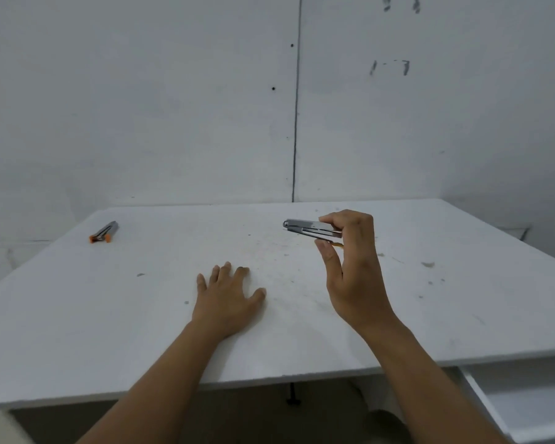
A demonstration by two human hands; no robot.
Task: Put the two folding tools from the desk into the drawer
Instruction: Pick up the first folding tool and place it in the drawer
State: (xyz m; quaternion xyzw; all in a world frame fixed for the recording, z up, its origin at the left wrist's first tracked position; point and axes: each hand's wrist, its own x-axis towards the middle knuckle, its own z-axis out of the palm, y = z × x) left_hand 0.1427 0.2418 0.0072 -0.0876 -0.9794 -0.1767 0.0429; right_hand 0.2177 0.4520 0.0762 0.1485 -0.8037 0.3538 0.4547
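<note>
My right hand (350,267) holds a grey metal folding tool (308,229) between thumb and fingers, lifted a little above the white desk (109,331) right of its middle. An orange tip shows under my thumb. A second folding tool (104,232), grey with orange ends, lies on the desk near the far left corner, well away from both hands. My left hand (228,299) rests flat on the desk near the middle, fingers spread, holding nothing. A white drawer (526,405) stands pulled out under the desk at the lower right.
A white wall with a vertical seam stands right behind the desk. The desk top has small scuffs and stains. Under the front edge a dark gap and a black bolt (293,397) show.
</note>
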